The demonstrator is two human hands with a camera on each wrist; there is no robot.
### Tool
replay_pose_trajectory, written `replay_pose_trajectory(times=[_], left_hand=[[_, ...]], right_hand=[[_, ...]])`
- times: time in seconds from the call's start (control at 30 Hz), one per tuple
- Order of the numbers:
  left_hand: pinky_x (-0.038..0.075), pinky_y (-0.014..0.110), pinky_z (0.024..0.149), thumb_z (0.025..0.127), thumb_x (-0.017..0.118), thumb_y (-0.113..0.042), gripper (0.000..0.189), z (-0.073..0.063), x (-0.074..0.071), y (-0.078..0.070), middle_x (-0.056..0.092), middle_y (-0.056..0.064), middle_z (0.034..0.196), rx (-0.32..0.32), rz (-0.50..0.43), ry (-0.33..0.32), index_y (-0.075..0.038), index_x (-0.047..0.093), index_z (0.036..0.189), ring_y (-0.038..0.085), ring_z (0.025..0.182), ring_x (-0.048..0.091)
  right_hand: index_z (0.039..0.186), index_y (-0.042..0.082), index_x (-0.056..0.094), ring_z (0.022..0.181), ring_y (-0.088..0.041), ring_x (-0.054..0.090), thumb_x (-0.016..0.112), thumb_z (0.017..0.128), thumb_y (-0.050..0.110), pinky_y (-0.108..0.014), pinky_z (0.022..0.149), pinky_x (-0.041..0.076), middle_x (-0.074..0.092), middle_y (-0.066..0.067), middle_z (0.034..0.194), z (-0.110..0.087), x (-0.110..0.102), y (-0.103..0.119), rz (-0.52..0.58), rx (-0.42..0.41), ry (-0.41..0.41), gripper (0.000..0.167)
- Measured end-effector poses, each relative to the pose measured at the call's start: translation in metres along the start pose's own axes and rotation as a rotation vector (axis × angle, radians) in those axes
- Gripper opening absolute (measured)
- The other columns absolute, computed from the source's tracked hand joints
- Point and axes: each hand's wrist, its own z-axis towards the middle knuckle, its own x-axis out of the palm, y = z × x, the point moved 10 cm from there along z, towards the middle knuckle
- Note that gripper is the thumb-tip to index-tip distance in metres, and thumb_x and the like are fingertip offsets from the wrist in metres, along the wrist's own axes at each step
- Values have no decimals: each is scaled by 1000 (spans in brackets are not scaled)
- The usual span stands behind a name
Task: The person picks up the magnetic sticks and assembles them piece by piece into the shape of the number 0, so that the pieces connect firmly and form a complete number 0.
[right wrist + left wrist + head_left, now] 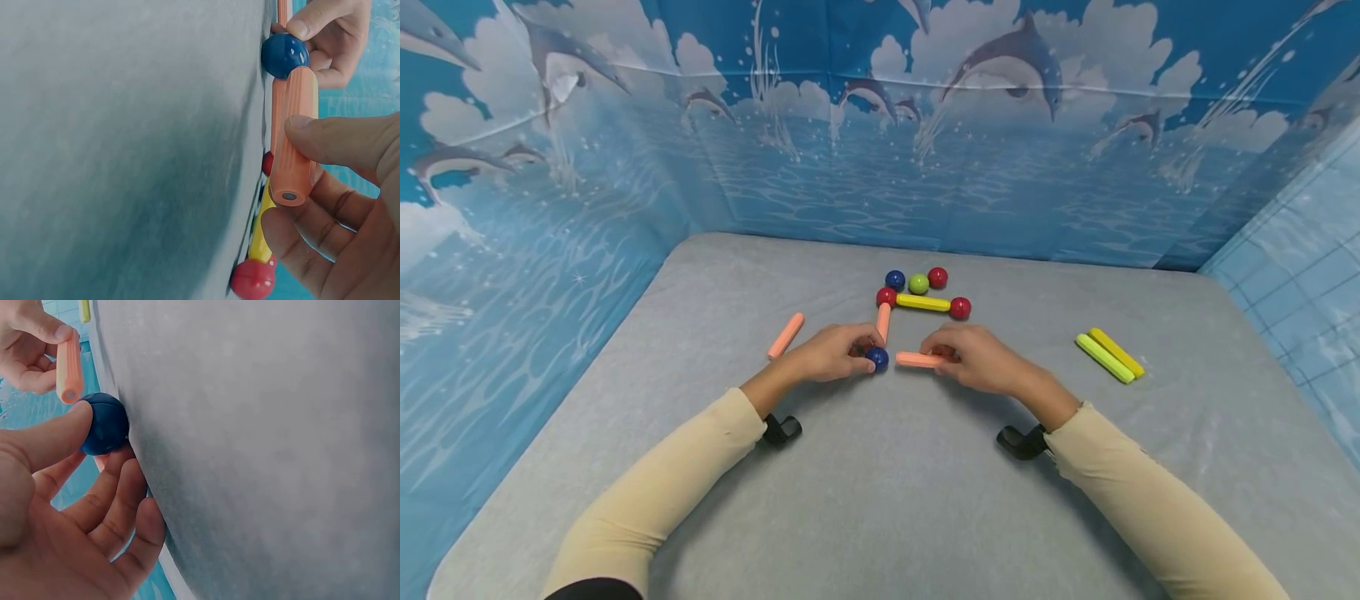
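Blue ball [877, 360], glossy w/ faint seam, is pinched betw. thumb & fingers of L hand [838, 354] at mid grey table [880, 483]; orange rod [916, 360], ribbed lengthwise w/ grey end spot, is held betw. thumb & curled fingers of R hand [976, 357], just beside ball

So the person's wearing a plain cream-beige top, kinda matte. The left sleeve [670, 475] runs up from the lower left of the frame, with soft creases near the bottom; the right sleeve [1157, 500] fills the lower right and its cuff edge looks a bit wavy. Just past the cuffs there's a chunky black curved gadget on each wrist, left one [782, 431] and right one [1022, 442]. Left hand [835, 353] and right hand [977, 358] are bare.
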Motion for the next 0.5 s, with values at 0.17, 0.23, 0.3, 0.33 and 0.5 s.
replay_pose_trajectory(times=[0.17, 0.23, 0.3, 0.33, 0.5], left_hand=[[52, 37, 90, 95, 67, -19, 29, 1, 0, 0, 66, 6, 120, 3, -7, -1, -21, 60, 124, 19, 106, 61], [52, 36, 90, 95, 66, -19, 29, 1, 0, 0, 66, 6, 121, 1, -5, 3, -21, 60, 124, 19, 105, 61], [51, 36, 90, 95, 66, -20, 29, 2, 1, 0, 66, 6, 121, -4, -3, 6, -21, 60, 124, 19, 105, 61], [51, 36, 90, 95, 67, -20, 29, 2, 1, 0, 66, 6, 120, -6, -2, 6, -22, 60, 124, 19, 105, 61], [51, 36, 88, 95, 67, -19, 29, 3, 1, 0, 67, 6, 118, -12, -2, 6, -21, 60, 123, 19, 103, 61]], right_hand=[[115, 13, 71, 90, -15, 58, 74, 88, 10, -39, 85, 54, 69, -3, 105, 6, 4, 5, 12, -4, 5, 28], [115, 13, 71, 91, -15, 58, 73, 88, 10, -39, 85, 54, 69, -3, 106, 7, 6, 4, 28, 5, 10, 27], [115, 13, 71, 92, -15, 59, 73, 89, 10, -39, 85, 54, 68, -3, 107, 8, 9, 2, 44, 16, 15, 26], [115, 13, 71, 92, -16, 59, 73, 89, 10, -39, 86, 54, 68, -4, 107, 8, 10, 2, 47, 19, 16, 26], [116, 14, 71, 94, -16, 60, 73, 89, 11, -40, 87, 54, 68, -4, 109, 8, 11, -1, 54, 26, 17, 27]])
